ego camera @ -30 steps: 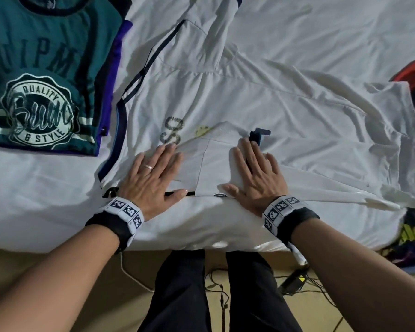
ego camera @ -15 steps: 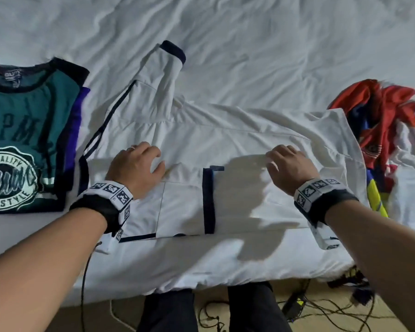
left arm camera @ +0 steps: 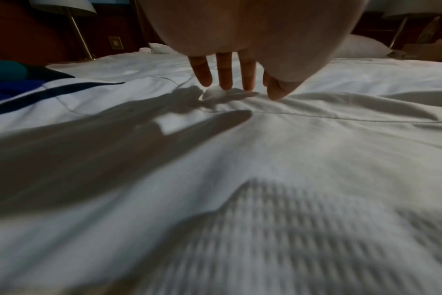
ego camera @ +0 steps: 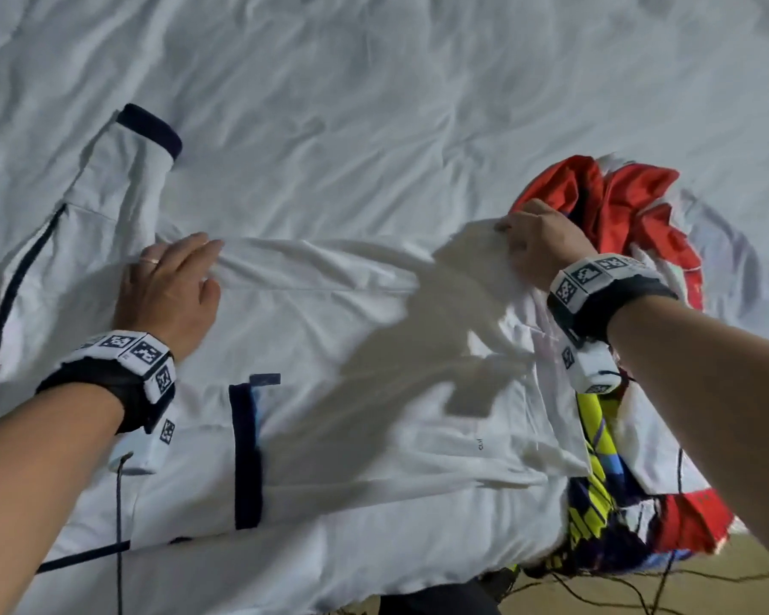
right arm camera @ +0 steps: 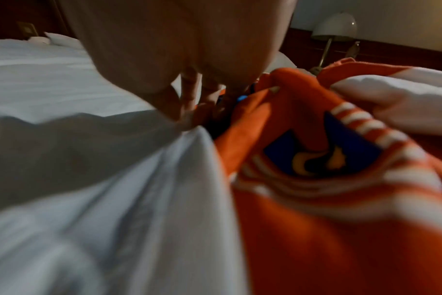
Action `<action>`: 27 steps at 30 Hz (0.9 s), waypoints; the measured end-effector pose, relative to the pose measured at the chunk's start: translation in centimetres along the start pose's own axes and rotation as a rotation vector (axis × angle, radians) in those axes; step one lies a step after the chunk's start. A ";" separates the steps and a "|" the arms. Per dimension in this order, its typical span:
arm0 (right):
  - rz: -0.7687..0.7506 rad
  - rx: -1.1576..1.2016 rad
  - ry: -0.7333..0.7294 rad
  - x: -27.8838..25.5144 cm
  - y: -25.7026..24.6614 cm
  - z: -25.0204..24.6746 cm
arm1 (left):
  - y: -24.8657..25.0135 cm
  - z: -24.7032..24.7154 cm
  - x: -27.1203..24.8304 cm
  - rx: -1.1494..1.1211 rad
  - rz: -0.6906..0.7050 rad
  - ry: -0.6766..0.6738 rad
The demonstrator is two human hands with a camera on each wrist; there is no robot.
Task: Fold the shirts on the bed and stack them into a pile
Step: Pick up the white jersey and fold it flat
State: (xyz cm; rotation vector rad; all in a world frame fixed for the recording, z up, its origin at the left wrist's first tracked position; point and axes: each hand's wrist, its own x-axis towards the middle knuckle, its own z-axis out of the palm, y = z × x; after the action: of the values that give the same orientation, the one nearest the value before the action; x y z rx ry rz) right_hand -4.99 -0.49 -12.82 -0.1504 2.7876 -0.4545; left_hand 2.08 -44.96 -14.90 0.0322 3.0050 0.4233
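The white shirt [ego camera: 351,348] is spread flat across the near part of the bed [ego camera: 418,104], between the two hands. Its far edge, near the armpit of the outstretched sleeve [ego camera: 121,170], is touched by the left hand [ego camera: 165,290], whose fingers are held straight and loosely spread; in the left wrist view the fingertips [left arm camera: 225,83] are seen resting on a small ridge of cloth, with nothing gripped. The far right corner of the shirt is pinched by the right hand [ego camera: 542,246], with the fingers curled round a bunched fold; in the right wrist view the cloth is drawn up taut towards the fingers [right arm camera: 189,103]. The shirt is white with navy trim: a dark cuff on the far sleeve, a thin dark line along the left side, and a dark band [ego camera: 247,454] on the near sleeve, which is folded over the body. A crumpled red shirt [ego camera: 631,206] lies just beside the right hand, partly under the white shirt's right edge.
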 end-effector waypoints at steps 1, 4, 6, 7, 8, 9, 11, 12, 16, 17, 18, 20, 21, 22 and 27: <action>-0.015 0.000 -0.032 0.3 0.5 -0.1 | 0.1 0.3 0.4 0.013 -0.026 -0.031; 0.008 -0.026 -0.122 1.2 1.3 -0.6 | 0.3 0.5 1.6 0.077 -0.085 -0.092; 0.036 -0.055 -0.141 1.7 1.8 -1.3 | 0.2 0.2 2.4 0.137 -0.123 -0.113; 0.054 -0.057 -0.141 2.0 1.8 -1.9 | 0.0 0.1 2.8 0.167 -0.130 -0.117; 0.068 -0.040 -0.142 2.2 1.9 -2.5 | -0.2 -0.1 3.0 0.189 -0.126 -0.110; 0.079 -0.015 -0.136 2.4 2.0 -3.2 | -0.5 -0.2 3.2 0.198 -0.118 -0.093; 0.103 0.005 -0.121 2.8 2.2 -4.3 | -1.1 -0.7 3.4 0.197 -0.102 -0.062; 0.115 -0.021 -0.129 3.1 2.5 -4.6 | -1.3 -0.9 3.5 0.195 -0.095 -0.054; 0.080 -0.280 -0.209 3.6 2.9 -4.2 | -1.9 -1.4 3.9 0.184 -0.089 -0.048; 0.038 -0.354 -0.207 3.5 2.6 -4.0 | -2.0 -1.3 3.9 0.184 -0.094 -0.052; -0.009 -0.429 -0.190 3.4 2.3 -3.7 | -2.1 -1.2 3.8 0.184 -0.104 -0.057; -0.076 -0.507 -0.108 3.3 1.2 -3.3 | -2.0 -1.1 3.5 0.177 -0.119 -0.041; -0.107 -0.502 -0.062 3.2 0.4 -2.8 | -1.9 -1.1 3.4 0.176 -0.118 -0.025; -0.141 -0.485 -0.044 3.1 -0.5 -2.3 | -1.8 -1.1 3.4 0.182 -0.117 -0.013; -0.180 -0.446 -0.119 3.8 -3.2 0.7 | -1.8 -1.5 3.4 0.279 -0.145 -0.012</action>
State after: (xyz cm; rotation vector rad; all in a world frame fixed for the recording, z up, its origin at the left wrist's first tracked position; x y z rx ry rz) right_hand -8.18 -4.27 -13.55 -0.5125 2.7226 0.1417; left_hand -1.46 -47.01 -14.30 -0.1589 3.0028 -0.0115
